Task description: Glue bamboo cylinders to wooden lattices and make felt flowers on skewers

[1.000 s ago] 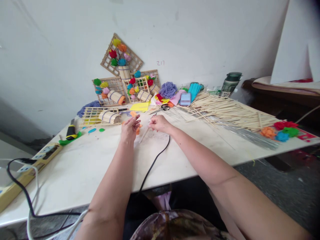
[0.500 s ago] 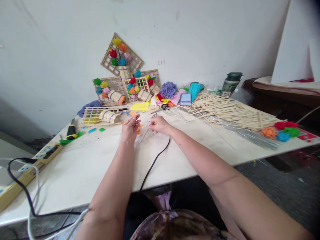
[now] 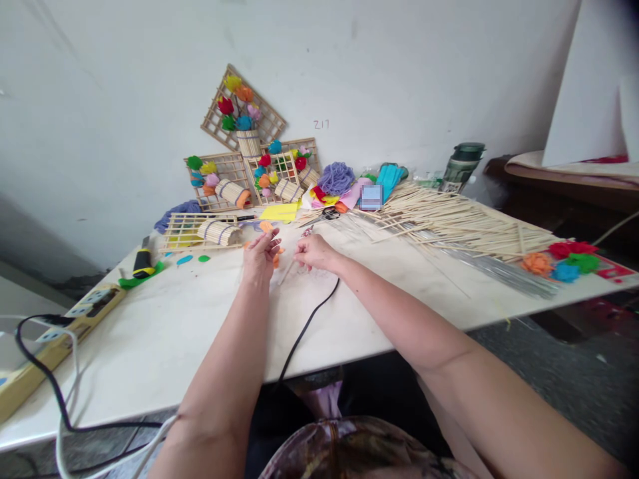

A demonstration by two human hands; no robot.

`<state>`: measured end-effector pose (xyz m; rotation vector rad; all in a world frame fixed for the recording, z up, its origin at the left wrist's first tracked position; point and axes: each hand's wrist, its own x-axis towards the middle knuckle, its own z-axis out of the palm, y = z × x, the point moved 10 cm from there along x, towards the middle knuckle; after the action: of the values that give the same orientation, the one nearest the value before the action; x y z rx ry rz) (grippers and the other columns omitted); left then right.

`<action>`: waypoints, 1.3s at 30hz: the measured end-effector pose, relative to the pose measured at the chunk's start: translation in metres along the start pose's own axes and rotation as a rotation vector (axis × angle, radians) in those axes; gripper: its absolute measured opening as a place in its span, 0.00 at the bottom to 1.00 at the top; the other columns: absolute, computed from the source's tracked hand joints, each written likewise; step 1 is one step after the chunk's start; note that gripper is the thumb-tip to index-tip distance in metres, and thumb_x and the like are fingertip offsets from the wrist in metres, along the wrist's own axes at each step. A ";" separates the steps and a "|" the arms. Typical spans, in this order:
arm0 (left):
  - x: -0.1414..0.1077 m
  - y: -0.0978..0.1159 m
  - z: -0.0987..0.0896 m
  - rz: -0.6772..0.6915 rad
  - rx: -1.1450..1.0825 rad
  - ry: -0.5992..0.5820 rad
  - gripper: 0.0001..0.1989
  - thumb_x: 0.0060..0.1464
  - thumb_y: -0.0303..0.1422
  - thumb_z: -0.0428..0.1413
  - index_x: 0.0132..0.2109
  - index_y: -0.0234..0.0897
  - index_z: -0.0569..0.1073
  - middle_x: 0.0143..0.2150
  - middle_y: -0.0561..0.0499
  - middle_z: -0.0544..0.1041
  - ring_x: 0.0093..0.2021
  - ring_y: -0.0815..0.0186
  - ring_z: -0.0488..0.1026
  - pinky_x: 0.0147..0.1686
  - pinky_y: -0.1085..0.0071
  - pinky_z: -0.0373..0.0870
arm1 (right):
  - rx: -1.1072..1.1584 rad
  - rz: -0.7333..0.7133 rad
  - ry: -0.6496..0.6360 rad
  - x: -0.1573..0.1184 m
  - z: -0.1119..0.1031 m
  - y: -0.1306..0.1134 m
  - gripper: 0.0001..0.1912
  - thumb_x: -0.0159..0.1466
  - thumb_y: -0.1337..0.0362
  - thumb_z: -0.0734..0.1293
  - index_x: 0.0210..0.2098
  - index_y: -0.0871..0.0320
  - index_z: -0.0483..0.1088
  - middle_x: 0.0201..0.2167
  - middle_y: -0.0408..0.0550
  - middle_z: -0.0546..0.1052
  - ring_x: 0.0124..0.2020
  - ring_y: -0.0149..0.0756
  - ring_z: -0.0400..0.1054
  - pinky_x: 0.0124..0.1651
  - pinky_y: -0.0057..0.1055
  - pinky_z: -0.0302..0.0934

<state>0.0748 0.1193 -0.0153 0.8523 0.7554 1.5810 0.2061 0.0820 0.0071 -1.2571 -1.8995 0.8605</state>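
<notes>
My left hand [image 3: 260, 254] is over the middle of the table with its fingers curled together; whatever is in them is too small to make out. Orange pieces [image 3: 276, 260] show close beside those fingers, and another orange piece [image 3: 266, 227] lies just beyond. To the right, my right hand [image 3: 315, 253] is closed in a pinch, and its fingertips hide what they hold. A small reddish patterned thing [image 3: 307, 231] pokes out behind it. Between the hands a thin pale stick [image 3: 286, 271] slants over the table. A black cord [image 3: 310, 320] runs from near my right wrist to the table's front edge.
Bamboo lattices with colourful flowers [image 3: 244, 113] lean against the wall. Scissors [image 3: 329, 214], purple yarn [image 3: 336, 178] and many thin sticks [image 3: 449, 213] lie at the back and right. A utility knife [image 3: 143, 261] and power strip [image 3: 82, 313] are on the left; a dark bottle [image 3: 463, 166] stands at the back right.
My right hand has turned slightly and shifted a little, its fingers still pinched. My left hand stays nearly in place.
</notes>
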 end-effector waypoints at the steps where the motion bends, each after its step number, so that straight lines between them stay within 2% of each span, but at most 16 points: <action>1: 0.000 0.000 0.000 0.001 0.001 0.001 0.08 0.39 0.30 0.63 0.29 0.34 0.73 0.36 0.47 0.79 0.25 0.75 0.71 0.23 0.81 0.65 | 0.010 0.011 -0.001 -0.001 0.001 -0.001 0.05 0.51 0.71 0.63 0.19 0.60 0.65 0.15 0.41 0.69 0.15 0.28 0.63 0.19 0.24 0.56; 10: -0.002 0.004 0.001 0.029 -0.017 0.001 0.08 0.38 0.29 0.63 0.29 0.34 0.73 0.33 0.49 0.78 0.26 0.75 0.72 0.24 0.80 0.65 | 0.060 0.028 -0.041 -0.002 0.014 0.004 0.07 0.54 0.71 0.62 0.20 0.60 0.64 0.16 0.39 0.69 0.14 0.24 0.61 0.17 0.20 0.54; 18: -0.001 0.005 0.000 0.048 -0.004 0.008 0.07 0.40 0.30 0.62 0.28 0.34 0.72 0.33 0.48 0.78 0.26 0.74 0.72 0.26 0.79 0.66 | 0.135 0.092 -0.164 -0.006 0.024 0.003 0.09 0.60 0.65 0.62 0.25 0.62 0.67 0.20 0.43 0.73 0.13 0.21 0.60 0.14 0.18 0.49; 20: -0.001 0.005 0.001 0.045 -0.005 0.007 0.07 0.40 0.30 0.62 0.28 0.34 0.72 0.33 0.48 0.78 0.26 0.74 0.72 0.25 0.80 0.66 | 0.176 0.100 -0.174 -0.008 0.024 0.001 0.10 0.61 0.63 0.61 0.26 0.62 0.67 0.19 0.41 0.73 0.12 0.20 0.59 0.14 0.18 0.47; 24: -0.002 0.004 0.003 0.036 -0.017 -0.002 0.07 0.39 0.29 0.62 0.27 0.34 0.72 0.32 0.49 0.78 0.25 0.75 0.72 0.24 0.81 0.65 | 0.183 0.080 -0.194 -0.011 0.027 -0.002 0.15 0.60 0.60 0.63 0.21 0.62 0.67 0.10 0.37 0.64 0.10 0.20 0.54 0.13 0.18 0.45; 31: -0.004 0.005 0.005 0.051 0.002 -0.011 0.08 0.40 0.31 0.63 0.27 0.34 0.71 0.34 0.48 0.78 0.26 0.75 0.72 0.25 0.80 0.65 | 0.291 0.067 -0.199 -0.008 0.034 0.001 0.14 0.59 0.60 0.65 0.21 0.62 0.65 0.11 0.36 0.64 0.10 0.19 0.51 0.13 0.19 0.44; 39: -0.005 0.006 0.005 0.044 0.010 0.003 0.07 0.41 0.31 0.62 0.27 0.33 0.72 0.31 0.49 0.78 0.26 0.75 0.72 0.24 0.81 0.65 | 0.281 0.079 -0.214 -0.010 0.035 -0.004 0.13 0.61 0.66 0.62 0.21 0.61 0.63 0.12 0.36 0.65 0.10 0.20 0.53 0.13 0.19 0.48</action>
<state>0.0768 0.1130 -0.0080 0.8793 0.7519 1.6188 0.1779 0.0657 -0.0106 -1.1098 -1.8200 1.2984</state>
